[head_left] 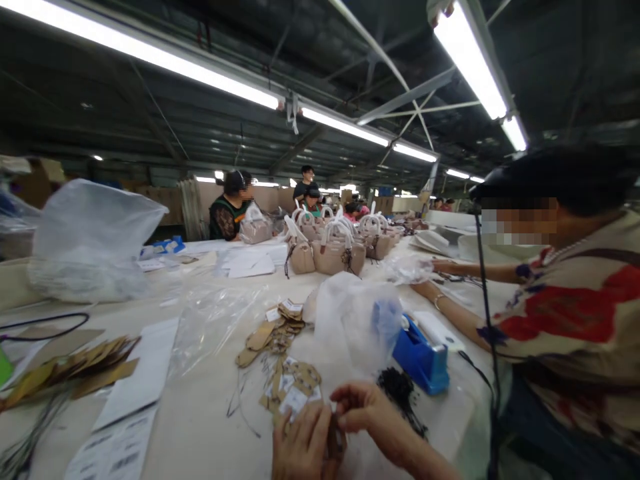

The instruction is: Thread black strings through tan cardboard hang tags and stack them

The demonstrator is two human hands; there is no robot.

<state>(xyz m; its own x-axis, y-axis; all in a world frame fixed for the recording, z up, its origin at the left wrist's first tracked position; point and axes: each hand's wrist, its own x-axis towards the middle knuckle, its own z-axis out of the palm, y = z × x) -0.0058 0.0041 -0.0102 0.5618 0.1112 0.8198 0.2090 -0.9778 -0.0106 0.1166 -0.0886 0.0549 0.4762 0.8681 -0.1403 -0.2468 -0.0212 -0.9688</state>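
Observation:
Low in the view, my two hands are close together at the near edge of the table. My left hand (303, 445) lies over a small dark brown piece (336, 441), its fingers close together; the piece is mostly hidden, so its kind cannot be told. My right hand (373, 417) comes in from the right, fingers curled and thumb at the top of the brown piece. Whatever is between its fingertips is too small to make out. Just beyond the hands lie kraft paper hang tags (293, 383) with white labels, in a loose pile.
A blue tape dispenser (423, 353), black cords (400, 393) and a translucent plastic bag (345, 320) lie close by. More tags (85, 367) and printed sheets (115, 440) are at left. Beige handbags (340, 257) stand farther back. A co-worker (565, 313) works at right.

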